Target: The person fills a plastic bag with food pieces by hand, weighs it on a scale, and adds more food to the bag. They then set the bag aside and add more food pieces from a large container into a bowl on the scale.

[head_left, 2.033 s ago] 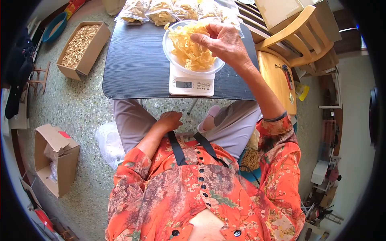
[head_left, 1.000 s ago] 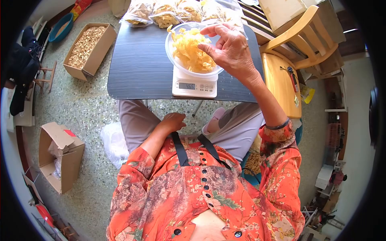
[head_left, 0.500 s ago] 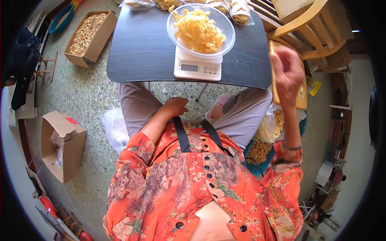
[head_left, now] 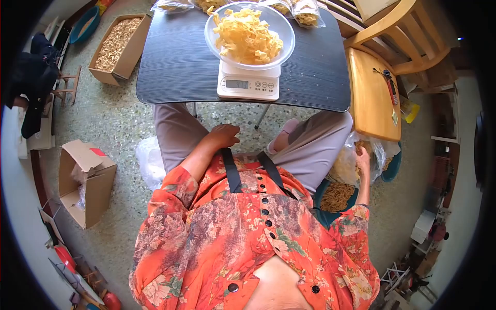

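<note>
My right hand [head_left: 363, 159] is down at the mouth of a clear plastic bag [head_left: 344, 168] of dried yellowish pieces, below the wooden chair; its fingertips are hidden in there. Curled loosely, my left hand [head_left: 224, 135] rests over my left thigh with nothing visible in it. On the black table [head_left: 175, 57] stands a white digital scale [head_left: 248, 85] with a lit display, its digits too blurred to read surely. A translucent bowl [head_left: 290, 44] sits on it, heaped with pale yellow, curly dried strips [head_left: 248, 36].
Filled clear bags [head_left: 308, 14] line the table's far edge. A wooden chair [head_left: 364, 98] at the right carries a small tool [head_left: 390, 85]. Below it, a teal basin [head_left: 324, 216] holds brown dried strips [head_left: 338, 196]. Cardboard boxes [head_left: 98, 194] and a white plastic bag [head_left: 150, 164] lie left.
My right hand has come down from above the chair to the plastic bag below it. My left hand has stayed by my thigh. The view has shifted slightly.
</note>
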The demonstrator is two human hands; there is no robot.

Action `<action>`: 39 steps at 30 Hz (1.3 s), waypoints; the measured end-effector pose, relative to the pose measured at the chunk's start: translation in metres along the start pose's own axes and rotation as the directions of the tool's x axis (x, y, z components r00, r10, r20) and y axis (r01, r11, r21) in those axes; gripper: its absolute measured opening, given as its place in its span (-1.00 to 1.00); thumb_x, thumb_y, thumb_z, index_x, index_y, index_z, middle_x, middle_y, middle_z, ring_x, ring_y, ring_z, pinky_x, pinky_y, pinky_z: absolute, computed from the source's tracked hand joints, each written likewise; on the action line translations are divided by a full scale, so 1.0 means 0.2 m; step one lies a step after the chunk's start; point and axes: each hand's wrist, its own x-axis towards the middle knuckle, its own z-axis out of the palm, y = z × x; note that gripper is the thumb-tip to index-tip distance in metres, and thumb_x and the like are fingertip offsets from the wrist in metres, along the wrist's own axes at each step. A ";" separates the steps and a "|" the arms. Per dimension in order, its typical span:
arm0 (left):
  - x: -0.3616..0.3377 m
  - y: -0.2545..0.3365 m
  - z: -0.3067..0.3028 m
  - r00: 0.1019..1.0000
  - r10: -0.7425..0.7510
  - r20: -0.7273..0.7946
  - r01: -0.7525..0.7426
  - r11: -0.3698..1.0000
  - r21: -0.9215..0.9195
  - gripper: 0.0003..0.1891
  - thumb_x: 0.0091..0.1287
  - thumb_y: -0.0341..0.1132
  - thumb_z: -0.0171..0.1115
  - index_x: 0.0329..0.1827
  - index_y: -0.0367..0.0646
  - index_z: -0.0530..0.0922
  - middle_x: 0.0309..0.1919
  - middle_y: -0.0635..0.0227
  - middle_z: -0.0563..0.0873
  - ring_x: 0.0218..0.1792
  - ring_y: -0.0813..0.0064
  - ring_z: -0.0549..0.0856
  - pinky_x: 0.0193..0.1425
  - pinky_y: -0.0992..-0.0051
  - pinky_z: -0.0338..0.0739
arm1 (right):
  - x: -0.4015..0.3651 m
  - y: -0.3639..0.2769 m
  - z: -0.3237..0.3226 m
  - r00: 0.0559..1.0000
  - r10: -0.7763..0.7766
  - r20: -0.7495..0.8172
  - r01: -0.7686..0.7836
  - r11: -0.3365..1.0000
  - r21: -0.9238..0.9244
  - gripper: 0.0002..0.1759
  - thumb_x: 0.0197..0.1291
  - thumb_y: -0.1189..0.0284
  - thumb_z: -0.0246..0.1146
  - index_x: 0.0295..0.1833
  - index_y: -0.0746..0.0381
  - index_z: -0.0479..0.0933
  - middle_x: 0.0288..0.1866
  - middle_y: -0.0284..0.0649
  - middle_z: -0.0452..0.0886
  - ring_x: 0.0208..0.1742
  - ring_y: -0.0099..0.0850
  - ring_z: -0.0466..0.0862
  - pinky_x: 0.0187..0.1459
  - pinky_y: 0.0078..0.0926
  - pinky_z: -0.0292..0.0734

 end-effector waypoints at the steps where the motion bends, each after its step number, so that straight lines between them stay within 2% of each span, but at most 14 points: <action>1: 0.00 0.00 0.00 1.000 0.003 -0.005 -0.003 1.000 -0.009 -0.71 0.18 -0.16 0.31 -0.17 -0.18 0.59 -0.18 0.04 0.71 -0.01 0.01 0.67 0.02 0.08 0.52 | 0.00 0.00 0.02 1.000 0.004 0.003 -0.004 1.000 0.006 -0.42 0.12 0.31 0.39 0.22 0.38 0.51 -0.01 -0.04 0.70 -0.02 -0.31 0.67 0.07 -0.36 0.53; 11: 0.00 -0.03 0.01 0.999 -0.004 0.043 0.003 1.000 0.013 -0.70 0.19 -0.16 0.32 -0.18 -0.19 0.58 -0.17 0.02 0.71 -0.01 0.00 0.67 0.04 0.10 0.51 | 0.06 0.02 0.11 0.992 -0.088 0.085 0.109 0.954 -0.280 -0.61 0.11 0.38 0.26 0.06 0.29 0.61 -0.09 0.06 0.70 -0.04 -0.08 0.68 -0.03 -0.24 0.52; 13: -0.01 -0.02 0.00 0.998 -0.020 0.054 0.019 1.000 0.011 -0.70 0.19 -0.16 0.32 -0.17 -0.19 0.58 -0.16 0.03 0.71 -0.01 0.00 0.66 0.05 0.10 0.51 | 0.03 -0.02 0.11 0.980 -0.127 -0.151 0.056 0.912 -0.406 -0.67 0.19 0.33 0.17 -0.04 0.31 0.62 -0.17 0.07 0.70 -0.10 -0.04 0.68 -0.07 -0.16 0.52; 16: -0.01 -0.03 0.01 0.999 0.005 0.033 -0.005 1.000 0.003 -0.70 0.20 -0.15 0.32 -0.17 -0.19 0.58 -0.16 0.04 0.71 -0.01 -0.01 0.66 0.05 0.09 0.51 | 0.10 0.05 0.15 0.956 -0.228 -0.185 0.094 0.835 -0.542 -0.64 0.27 0.30 0.05 -0.13 0.37 0.62 -0.23 0.08 0.70 -0.12 -0.04 0.68 -0.08 -0.10 0.50; 19: 0.00 -0.06 0.02 0.997 -0.024 0.068 0.021 0.999 0.035 -0.70 0.20 -0.14 0.33 -0.18 -0.19 0.58 -0.16 0.04 0.71 -0.01 -0.03 0.66 0.05 0.07 0.51 | 0.25 0.26 0.21 0.996 -0.080 -0.049 0.057 0.931 -0.360 -0.58 0.30 0.29 -0.03 -0.25 0.40 0.61 -0.29 0.12 0.68 -0.16 0.00 0.68 -0.09 -0.03 0.49; 21: 0.01 -0.04 0.01 0.997 -0.044 0.070 0.042 0.999 0.020 -0.66 0.21 -0.12 0.34 -0.11 -0.18 0.61 -0.12 0.01 0.71 0.01 -0.02 0.66 0.05 0.08 0.51 | 0.24 0.32 0.21 0.922 -0.340 -0.186 0.241 0.879 -0.412 -0.69 0.23 0.31 0.09 -0.25 0.26 0.68 -0.31 0.10 0.68 -0.27 0.04 0.68 -0.24 0.00 0.52; 23: 0.02 -0.04 0.01 0.997 -0.046 0.055 0.046 0.999 0.006 -0.60 0.21 -0.11 0.35 0.01 -0.18 0.61 -0.05 -0.03 0.70 0.04 0.00 0.66 0.07 0.10 0.51 | 0.21 0.15 0.17 0.986 -0.133 -0.097 0.066 0.859 -0.508 -0.73 0.16 0.35 0.15 -0.36 0.27 0.69 -0.38 0.10 0.67 -0.31 0.00 0.70 -0.28 -0.04 0.52; 27: 0.03 0.11 -0.08 0.967 -0.175 0.185 0.184 0.982 -0.032 -0.58 0.19 -0.18 0.39 0.05 -0.20 0.60 -0.32 -0.01 0.74 -0.18 0.03 0.74 -0.07 0.15 0.56 | 0.16 0.18 0.18 0.956 -0.261 -0.136 0.207 0.925 -0.318 -0.80 0.11 0.47 0.18 -0.28 0.33 0.67 -0.32 0.07 0.70 -0.24 -0.07 0.72 -0.18 -0.20 0.58; 31: 0.02 0.03 -0.04 0.993 -0.023 0.120 0.019 0.999 0.034 -0.59 0.18 -0.21 0.40 0.05 -0.21 0.60 -0.48 0.04 0.71 -0.33 0.08 0.75 -0.17 0.18 0.57 | 0.07 0.12 0.14 0.925 -0.256 -0.281 0.181 0.947 -0.264 -0.81 0.00 0.51 0.28 -0.24 0.33 0.68 -0.33 -0.01 0.73 -0.31 -0.27 0.75 -0.23 -0.36 0.60; 33: 0.02 0.03 -0.04 0.993 -0.033 0.113 0.034 0.999 -0.006 -0.59 0.19 -0.22 0.39 0.06 -0.21 0.60 -0.51 0.06 0.70 -0.37 0.12 0.75 -0.19 0.19 0.57 | 0.04 0.10 0.09 0.936 -0.056 -0.348 0.054 0.998 -0.016 -0.84 0.04 0.51 0.27 -0.25 0.32 0.68 -0.37 -0.05 0.72 -0.47 -0.39 0.72 -0.36 -0.43 0.58; 34: 0.02 0.06 -0.06 0.986 -0.074 0.151 0.078 0.997 -0.021 -0.59 0.20 -0.24 0.38 0.06 -0.23 0.59 -0.52 0.06 0.70 -0.41 0.15 0.75 -0.22 0.21 0.57 | 0.04 0.11 0.06 0.905 -0.136 -0.403 0.145 0.989 -0.009 -0.85 0.11 0.51 0.31 -0.21 0.32 0.68 -0.39 -0.16 0.72 -0.57 -0.52 0.67 -0.48 -0.54 0.53; 35: 0.02 0.07 -0.06 0.985 -0.068 0.158 0.072 0.997 -0.018 -0.59 0.20 -0.24 0.38 0.06 -0.23 0.59 -0.52 0.06 0.70 -0.41 0.15 0.75 -0.22 0.21 0.57 | 0.02 0.12 0.03 0.904 -0.128 -0.407 0.137 0.991 -0.009 -0.85 0.11 0.51 0.31 -0.21 0.32 0.68 -0.39 -0.16 0.72 -0.57 -0.52 0.67 -0.48 -0.54 0.53; 37: 0.02 0.06 -0.06 0.984 -0.080 0.161 0.083 0.997 -0.010 -0.59 0.19 -0.25 0.37 0.07 -0.25 0.59 -0.52 0.07 0.71 -0.41 0.18 0.75 -0.24 0.22 0.57 | -0.02 0.08 -0.06 0.949 0.209 -0.238 -0.085 0.891 0.447 -0.83 0.09 0.52 0.37 -0.21 0.37 0.67 -0.38 -0.21 0.73 -0.42 -0.49 0.71 -0.41 -0.56 0.62; 39: 0.01 0.04 -0.05 0.982 -0.077 0.173 0.084 0.996 -0.029 -0.59 0.19 -0.25 0.37 0.07 -0.26 0.59 -0.52 0.07 0.71 -0.41 0.18 0.75 -0.24 0.22 0.57 | -0.04 0.10 -0.10 0.948 0.229 -0.220 -0.075 0.834 0.546 -0.81 0.12 0.53 0.40 -0.16 0.39 0.65 -0.37 -0.30 0.70 -0.46 -0.58 0.66 -0.46 -0.68 0.61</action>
